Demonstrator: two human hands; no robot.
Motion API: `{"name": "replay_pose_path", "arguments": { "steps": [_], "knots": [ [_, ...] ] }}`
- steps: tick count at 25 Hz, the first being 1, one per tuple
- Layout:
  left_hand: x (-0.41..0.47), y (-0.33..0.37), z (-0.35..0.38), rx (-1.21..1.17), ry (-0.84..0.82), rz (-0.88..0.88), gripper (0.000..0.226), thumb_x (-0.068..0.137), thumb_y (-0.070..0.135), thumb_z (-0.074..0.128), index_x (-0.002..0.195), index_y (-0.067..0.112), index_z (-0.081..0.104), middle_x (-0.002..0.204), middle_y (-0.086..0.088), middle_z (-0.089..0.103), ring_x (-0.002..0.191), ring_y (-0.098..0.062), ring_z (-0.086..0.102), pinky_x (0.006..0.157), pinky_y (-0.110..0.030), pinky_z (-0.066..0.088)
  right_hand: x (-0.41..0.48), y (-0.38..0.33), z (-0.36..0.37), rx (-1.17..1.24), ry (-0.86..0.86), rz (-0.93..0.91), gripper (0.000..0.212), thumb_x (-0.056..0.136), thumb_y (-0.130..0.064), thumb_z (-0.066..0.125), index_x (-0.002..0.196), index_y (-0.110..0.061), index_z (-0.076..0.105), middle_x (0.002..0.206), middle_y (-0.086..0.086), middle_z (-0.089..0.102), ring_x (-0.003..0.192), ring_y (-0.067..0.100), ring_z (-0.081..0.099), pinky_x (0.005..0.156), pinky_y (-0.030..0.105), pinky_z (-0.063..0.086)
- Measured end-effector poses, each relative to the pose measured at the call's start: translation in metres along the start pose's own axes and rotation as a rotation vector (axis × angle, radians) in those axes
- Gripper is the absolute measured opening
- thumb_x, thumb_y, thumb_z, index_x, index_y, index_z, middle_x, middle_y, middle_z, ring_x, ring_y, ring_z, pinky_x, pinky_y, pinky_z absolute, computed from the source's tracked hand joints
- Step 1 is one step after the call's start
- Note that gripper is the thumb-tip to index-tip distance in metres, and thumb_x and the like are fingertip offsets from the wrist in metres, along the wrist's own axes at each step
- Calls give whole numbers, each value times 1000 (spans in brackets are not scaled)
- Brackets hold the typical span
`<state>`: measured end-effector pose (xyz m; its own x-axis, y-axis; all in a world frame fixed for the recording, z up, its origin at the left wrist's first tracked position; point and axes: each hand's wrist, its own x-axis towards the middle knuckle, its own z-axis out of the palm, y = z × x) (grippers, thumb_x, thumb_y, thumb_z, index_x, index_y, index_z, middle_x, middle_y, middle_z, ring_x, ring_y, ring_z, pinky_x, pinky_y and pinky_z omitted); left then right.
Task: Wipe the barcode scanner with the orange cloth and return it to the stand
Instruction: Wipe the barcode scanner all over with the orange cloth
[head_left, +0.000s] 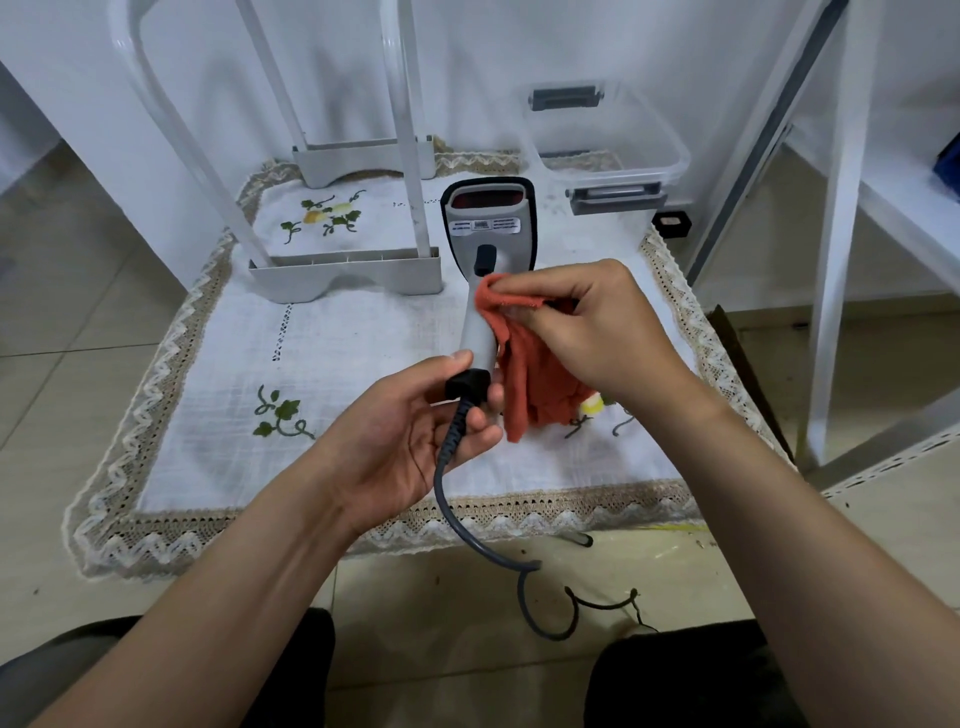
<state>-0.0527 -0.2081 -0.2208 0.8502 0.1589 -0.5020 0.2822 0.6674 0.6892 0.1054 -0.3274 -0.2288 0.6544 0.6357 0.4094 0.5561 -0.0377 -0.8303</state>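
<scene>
Two grips over tablecloth near front edge, left hand curled round barcode scanner, right hand pinching orange cloth

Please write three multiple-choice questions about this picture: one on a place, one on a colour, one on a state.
1. The left hand grips the scanner at: A its head; B its trigger; C the bottom of its handle.
2. The cable is: A dark grey; B white; C yellow.
3. The right hand is: A open, empty; B pinching the orange cloth against the handle; C flat on the table.
Answers: C, fingers wrap the cable end; A, seen hanging below the hand; B, cloth bunched under its fingers.
</scene>
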Motion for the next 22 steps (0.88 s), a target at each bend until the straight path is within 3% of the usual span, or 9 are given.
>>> {"name": "replay_pose_path", "arguments": {
  "steps": [3, 9, 13, 17, 20, 22],
  "knots": [
    [0, 1, 0, 1, 5, 1, 72, 78, 29, 68, 136, -11, 56, 81, -7, 70, 51, -7, 59, 57, -21, 60, -1, 0, -1, -35, 13, -16, 24, 90, 0, 72, 104, -18, 81, 102, -14, 78, 99, -5, 71, 86, 13, 52],
    [2, 3, 0, -46, 14, -17, 71, 81, 28, 68, 138, -12, 54, 83, -8, 70, 51, -8, 59, 56, -21, 60, 0, -5, -1, 25, 23, -28, 23, 90, -1, 74, 105, -17, 80, 106, -8, 78, 104, 0, 71, 94, 21, 55],
    [3, 4, -1, -54, 6, -19, 70, 82, 29, 68, 138, -11, 54, 83, -8, 70, 51, -8, 59, 57, -22, 61, -3, -6, 1, -43, -33, 2, 24, 90, -2, 72, 104, -20, 81, 101, -10, 79, 98, -5, 71, 89, 20, 56],
    [3, 4, -4, -26, 3, -12, 41, 83, 29, 68, 111, -1, 67, 83, -9, 69, 52, -8, 59, 57, -22, 60, -3, -5, 2, -28, -180, 62, 19, 91, -8, 75, 102, -21, 82, 97, -17, 78, 92, -5, 72, 85, 17, 55],
    [3, 3, -4, -16, 10, -22, 42, 83, 29, 68, 111, -2, 67, 83, -8, 70, 53, -8, 59, 57, -22, 61, -4, -3, 2, -68, -118, 34, 22, 91, -6, 73, 102, -23, 82, 96, -18, 78, 89, -7, 72, 80, 15, 53],
    [3, 3, -4, -14, 16, -19, 39, 83, 29, 68, 109, -1, 67, 82, -8, 70, 53, -8, 59, 57, -22, 61, -3, -5, 2, -38, -186, 71, 21, 91, -6, 74, 102, -21, 82, 96, -25, 75, 88, -9, 71, 78, 10, 49]
  ]
}}
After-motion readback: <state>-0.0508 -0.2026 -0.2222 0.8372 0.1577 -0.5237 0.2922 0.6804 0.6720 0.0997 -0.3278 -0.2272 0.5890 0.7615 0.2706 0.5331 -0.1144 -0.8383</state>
